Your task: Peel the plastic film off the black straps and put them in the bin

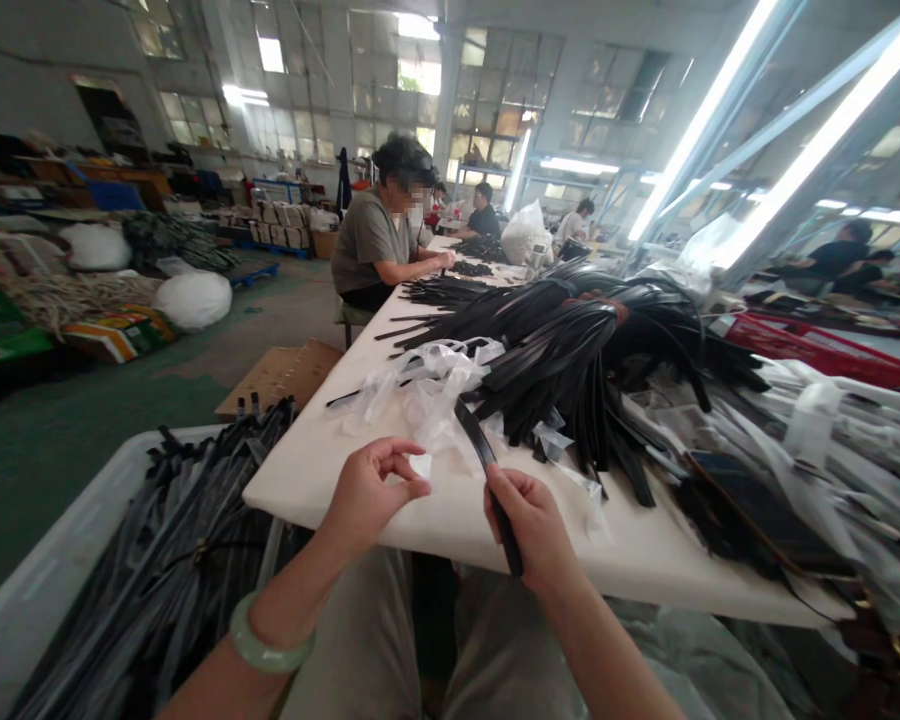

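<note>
My right hand (531, 520) is closed around a black strap (474, 430), which slants up and away from my fingers, its lower end sticking out below my hand. To its left, my left hand (375, 490) has its thumb and fingers curled together over the table edge. A small piece of white film (421, 466) shows at those fingertips. Just beyond both hands, crumpled clear plastic film (442, 385) lies on the white tabletop (420, 520). Behind the film spreads a large bundle of black straps (555, 345), tied near its middle.
A white bin (15, 625) full of wrapped dark straps (187, 560) stands left of the table. White-wrapped pieces (832, 430) and a dark phone-like slab (765, 505) lie at right. A co-worker (379, 235) sits along the table's left side. Cardboard (281, 375) lies on the floor.
</note>
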Tool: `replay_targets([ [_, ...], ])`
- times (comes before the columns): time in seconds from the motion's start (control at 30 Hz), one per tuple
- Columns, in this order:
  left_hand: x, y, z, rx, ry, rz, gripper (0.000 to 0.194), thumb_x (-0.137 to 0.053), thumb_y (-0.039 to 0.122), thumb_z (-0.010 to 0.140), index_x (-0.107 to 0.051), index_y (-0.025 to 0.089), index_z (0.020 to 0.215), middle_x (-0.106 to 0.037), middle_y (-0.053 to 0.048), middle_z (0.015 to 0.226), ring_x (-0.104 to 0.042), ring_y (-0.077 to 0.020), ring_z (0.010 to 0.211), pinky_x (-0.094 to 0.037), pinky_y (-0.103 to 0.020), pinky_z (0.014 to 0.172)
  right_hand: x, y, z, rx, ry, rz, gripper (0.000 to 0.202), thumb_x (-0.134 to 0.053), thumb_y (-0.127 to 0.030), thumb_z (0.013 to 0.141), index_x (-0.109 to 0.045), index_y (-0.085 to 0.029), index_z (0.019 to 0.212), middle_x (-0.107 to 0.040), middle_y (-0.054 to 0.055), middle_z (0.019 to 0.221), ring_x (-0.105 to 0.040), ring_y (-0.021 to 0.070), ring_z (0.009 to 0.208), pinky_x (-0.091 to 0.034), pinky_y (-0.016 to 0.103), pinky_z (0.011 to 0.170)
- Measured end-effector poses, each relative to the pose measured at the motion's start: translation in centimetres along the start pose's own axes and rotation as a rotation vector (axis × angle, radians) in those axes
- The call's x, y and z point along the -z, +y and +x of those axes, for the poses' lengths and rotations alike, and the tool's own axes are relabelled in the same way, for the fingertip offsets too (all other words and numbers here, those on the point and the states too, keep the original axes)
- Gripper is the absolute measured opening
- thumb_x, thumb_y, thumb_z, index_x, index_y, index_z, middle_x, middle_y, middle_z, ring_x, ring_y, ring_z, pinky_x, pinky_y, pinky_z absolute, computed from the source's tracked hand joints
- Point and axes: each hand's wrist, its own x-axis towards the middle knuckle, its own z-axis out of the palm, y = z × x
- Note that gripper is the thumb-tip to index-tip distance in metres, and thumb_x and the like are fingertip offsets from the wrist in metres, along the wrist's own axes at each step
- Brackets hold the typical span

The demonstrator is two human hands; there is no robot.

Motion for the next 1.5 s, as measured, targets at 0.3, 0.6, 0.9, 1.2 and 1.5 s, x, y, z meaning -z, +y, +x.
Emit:
replay_targets([
  [0.3,0.1,-1.3,-0.6,0.013,0.049,0.102,0.029,-0.07,0.013,0.058,-0.056,0.016,0.083,-0.057,0.005,0.066,-0.055,-0.0138,0.068,-0.038,-0.025,0.067,0.5,0.4,0.7,0.371,-0.168,0.194,0.021,-0.075,-0.039,0.076,-0.072,-0.018,0.077,-0.065,0.003,0.063,-0.056,0.0121,0.061,-0.043,0.023,0.058],
  [0.6,0.6,-0.7,-0.4,-0.007,0.094,0.243,0.026,-0.067,0.006,0.059,-0.048,0.018,0.071,-0.051,0.007,0.066,-0.05,-0.0122,0.066,-0.035,-0.024,0.066,0.4,-0.4,1.2,0.382,-0.092,-0.038,0.012,-0.077,-0.028,0.074,-0.076,-0.018,0.081,-0.069,0.003,0.067,-0.056,0.0101,0.049,-0.046,0.021,0.046],
  [0.9,0.6,-0.4,1.1,-0.063,0.048,0.29,0.029,-0.068,0.009,0.06,-0.042,0.018,0.069,-0.051,0.007,0.066,-0.05,-0.0135,0.07,-0.036,-0.025,0.069,-1.2,-1.4,1.9,0.468,0.123,-0.154,0.017,-0.074,-0.032,0.078,-0.073,-0.016,0.085,-0.071,0.003,0.063,-0.067,0.0152,0.055,-0.058,0.023,0.054],
  [1.2,1.0,-1.3,1.1,-0.073,-0.001,0.228,0.029,-0.07,0.013,0.06,-0.044,0.019,0.07,-0.054,0.007,0.067,-0.053,-0.0139,0.069,-0.037,-0.026,0.067,-2.2,-1.5,1.8,0.5,0.069,-0.21,0.011,-0.073,-0.027,0.076,-0.071,-0.016,0.076,-0.07,0.003,0.059,-0.066,0.0152,0.051,-0.055,0.022,0.049],
  [1.5,0.6,0.6,0.3,-0.01,-0.033,0.187,0.032,-0.074,0.014,0.063,-0.056,0.019,0.09,-0.069,0.003,0.078,-0.066,-0.0186,0.083,-0.043,-0.03,0.08,-2.8,0.0,1.6,0.422,0.011,-0.23,0.015,-0.072,-0.031,0.078,-0.073,-0.017,0.075,-0.069,0.003,0.063,-0.065,0.015,0.053,-0.052,0.023,0.051],
])
